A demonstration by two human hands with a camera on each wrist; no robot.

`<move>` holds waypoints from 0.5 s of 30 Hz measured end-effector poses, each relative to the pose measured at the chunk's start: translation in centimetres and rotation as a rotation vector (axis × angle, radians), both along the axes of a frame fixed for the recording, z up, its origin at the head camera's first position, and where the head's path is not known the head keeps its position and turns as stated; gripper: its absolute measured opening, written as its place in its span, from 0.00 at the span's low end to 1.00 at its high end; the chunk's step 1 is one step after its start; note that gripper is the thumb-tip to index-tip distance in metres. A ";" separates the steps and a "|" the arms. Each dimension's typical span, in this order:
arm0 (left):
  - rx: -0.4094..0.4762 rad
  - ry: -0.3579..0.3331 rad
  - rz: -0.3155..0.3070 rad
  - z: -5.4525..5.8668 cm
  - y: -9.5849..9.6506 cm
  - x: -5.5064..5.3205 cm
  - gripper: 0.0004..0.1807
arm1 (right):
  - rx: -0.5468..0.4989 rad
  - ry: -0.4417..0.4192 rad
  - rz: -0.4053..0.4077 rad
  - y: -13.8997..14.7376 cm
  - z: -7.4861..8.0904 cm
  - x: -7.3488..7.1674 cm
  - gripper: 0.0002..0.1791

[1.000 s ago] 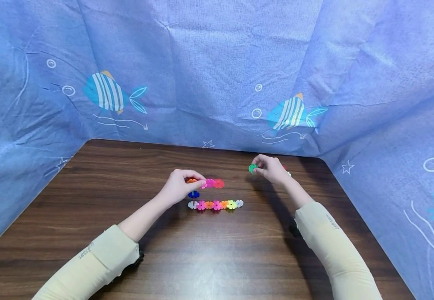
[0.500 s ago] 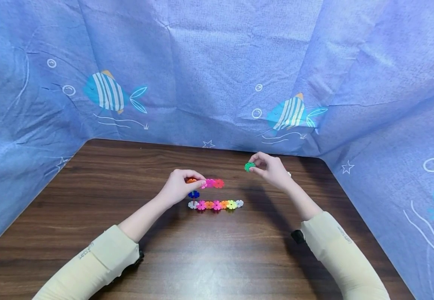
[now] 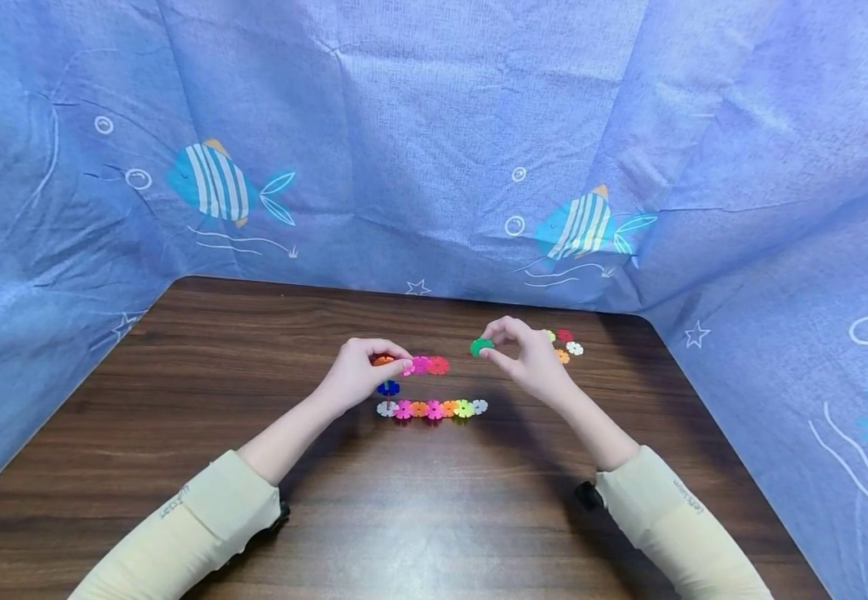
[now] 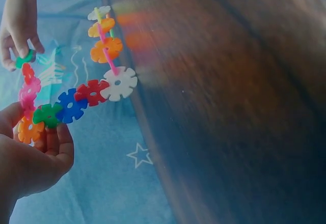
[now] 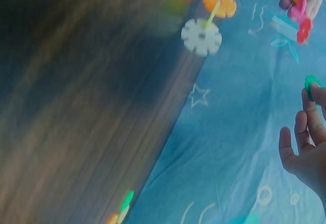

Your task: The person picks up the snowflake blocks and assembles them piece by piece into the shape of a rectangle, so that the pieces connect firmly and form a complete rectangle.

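Above the table (image 3: 419,508), supports the U-shaped chain of notched discs (image 3: 434,409) at its upper bend with the left hand (image 3: 359,372), presumably to steady the whole frame from one point. Clamps around the orange disc (image 4: 30,131), with thumb toward the pink discs (image 4: 29,89) and fingertips by the green link disc (image 4: 47,116), parted only by the pieces.

Presents the red end disc (image 3: 438,366) free of the grip and facing the right side, apparently for unobstructed access. Pinches the single green disc (image 3: 481,347) at one edge between thumb and index finger of the right hand (image 3: 530,358), with the far rim exposed, likely for easy alignment. Holds both hands near each other but apart, with a gap between red end disc and single green disc.

Note the loose discs (image 3: 574,348) on the table, beside the right hand, probably set there for reach without interference. Cannot confirm contact between the chain's lower row and the table.
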State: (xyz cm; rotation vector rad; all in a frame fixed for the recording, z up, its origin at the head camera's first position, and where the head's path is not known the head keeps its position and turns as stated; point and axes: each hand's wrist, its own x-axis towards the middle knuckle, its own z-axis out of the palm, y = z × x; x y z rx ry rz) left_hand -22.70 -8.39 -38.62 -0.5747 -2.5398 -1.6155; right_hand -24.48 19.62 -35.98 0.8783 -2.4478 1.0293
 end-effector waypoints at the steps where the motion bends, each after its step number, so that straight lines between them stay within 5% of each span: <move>1: 0.005 0.000 0.000 0.0 0.0 0.0 0.06 | -0.002 0.006 0.007 -0.2 -0.1 0.1 0.11; 15: 0.025 -0.023 -0.001 -0.1 0.1 0.3 0.06 | -0.033 0.008 0.063 -2.1 -1.8 1.1 0.12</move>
